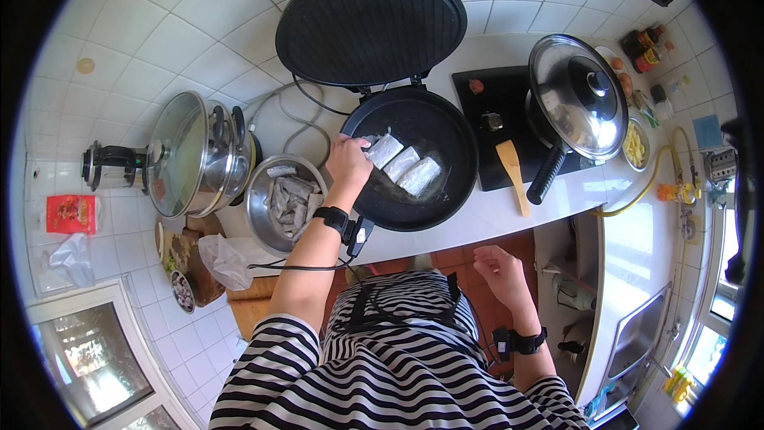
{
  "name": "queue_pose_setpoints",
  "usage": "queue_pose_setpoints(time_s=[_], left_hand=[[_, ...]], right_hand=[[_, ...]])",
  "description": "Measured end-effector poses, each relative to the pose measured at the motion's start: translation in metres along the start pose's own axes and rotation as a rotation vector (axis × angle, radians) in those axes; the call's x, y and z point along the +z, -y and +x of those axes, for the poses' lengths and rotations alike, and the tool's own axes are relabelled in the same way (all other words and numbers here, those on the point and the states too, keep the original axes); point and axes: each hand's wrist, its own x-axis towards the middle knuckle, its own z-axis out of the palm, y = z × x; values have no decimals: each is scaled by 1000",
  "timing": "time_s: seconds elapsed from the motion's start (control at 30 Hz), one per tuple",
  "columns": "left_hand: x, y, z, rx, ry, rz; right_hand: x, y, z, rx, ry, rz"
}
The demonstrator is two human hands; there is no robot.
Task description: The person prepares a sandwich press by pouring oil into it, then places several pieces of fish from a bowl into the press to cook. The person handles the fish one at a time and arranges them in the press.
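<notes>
My left hand [349, 161] is over the left rim of a round black electric griddle [444, 209], whose ribbed lid [370, 24] stands raised. Its curled fingertips are beside the leftmost of three pale silvery fish pieces [420, 175] lying side by side in the pan. The underside of the fingers is hidden, so whether they grip a piece is unclear. Just left of the griddle, a steel bowl [256, 224] holds several grey cut fish pieces [292, 200]. My right hand [501, 272] hangs before the counter's front edge with loosely bent fingers, holding nothing.
Right of the griddle, a wooden spatula [512, 176] lies across the black cooktop [492, 86], near a lidded pan [579, 98]. Glass-lidded pots [179, 155] stand left. A clear plastic bag [224, 263] lies by a cutting board [203, 269]. Cables [307, 92] run behind the bowl.
</notes>
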Motion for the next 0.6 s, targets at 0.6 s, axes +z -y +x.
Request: queue_pose_setpoints(time_s=[0.6], left_hand=[[-34, 53, -64, 136, -163, -333]], right_hand=[[8, -1, -7, 11, 8, 4]])
